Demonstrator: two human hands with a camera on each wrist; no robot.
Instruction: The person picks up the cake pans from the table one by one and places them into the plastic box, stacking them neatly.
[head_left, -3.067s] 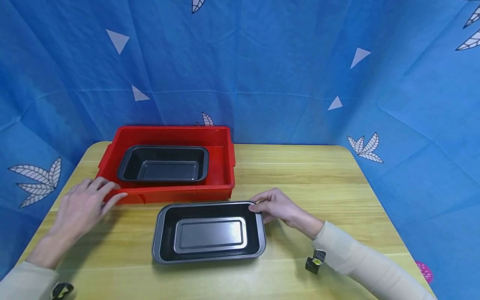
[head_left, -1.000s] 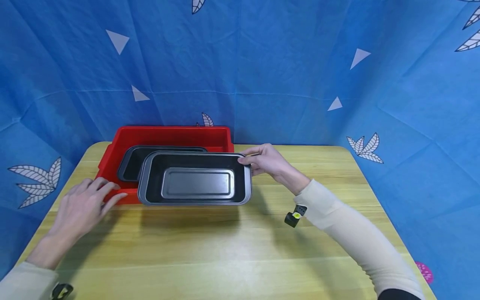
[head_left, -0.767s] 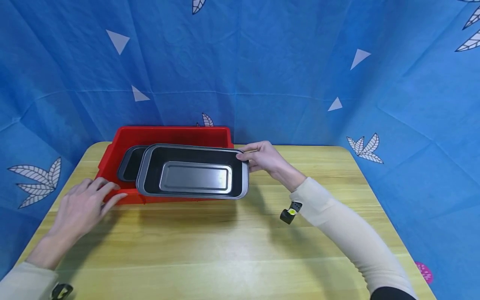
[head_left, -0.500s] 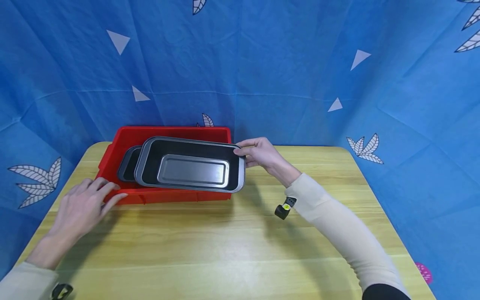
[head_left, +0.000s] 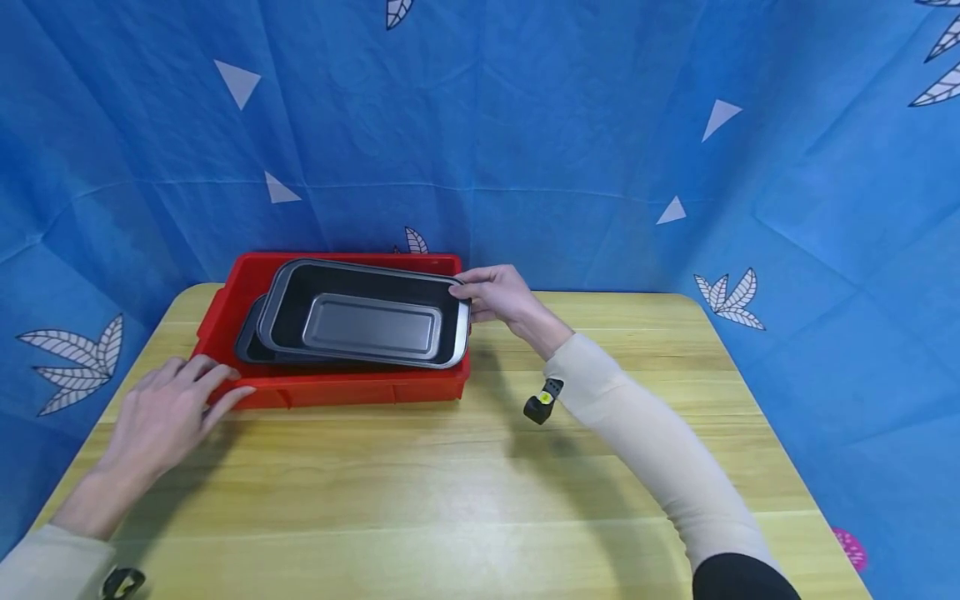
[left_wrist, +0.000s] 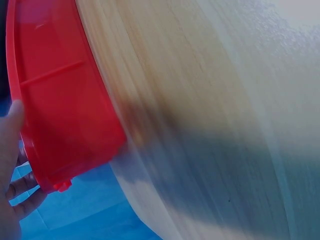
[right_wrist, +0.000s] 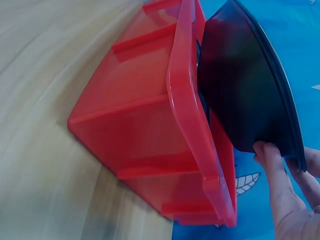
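Observation:
My right hand point(head_left: 501, 297) pinches the right end of a dark metal loaf pan point(head_left: 371, 325). That pan is tilted slightly, over a red plastic bin point(head_left: 337, 393). Beneath it another dark loaf pan point(head_left: 249, 340) lies inside the bin, mostly covered. In the right wrist view the held pan point(right_wrist: 240, 85) is partly above the bin's rim, with the fingers below its lip. My left hand point(head_left: 161, 408) grips the bin's near left corner. The left wrist view has its thumb point(left_wrist: 16, 116) on the front rim and fingers round the end.
The bin stands at the back left of a light wooden table point(head_left: 450, 500). Behind the table hangs a blue cloth point(head_left: 570, 150) with white leaves and triangles. Both wrists wear a black strap with a small device, such as the right one point(head_left: 542, 402).
My right hand has lifted the loaf pan off the table and carried it back and left over the bin, above the other pan. My left hand has stayed at the bin's corner.

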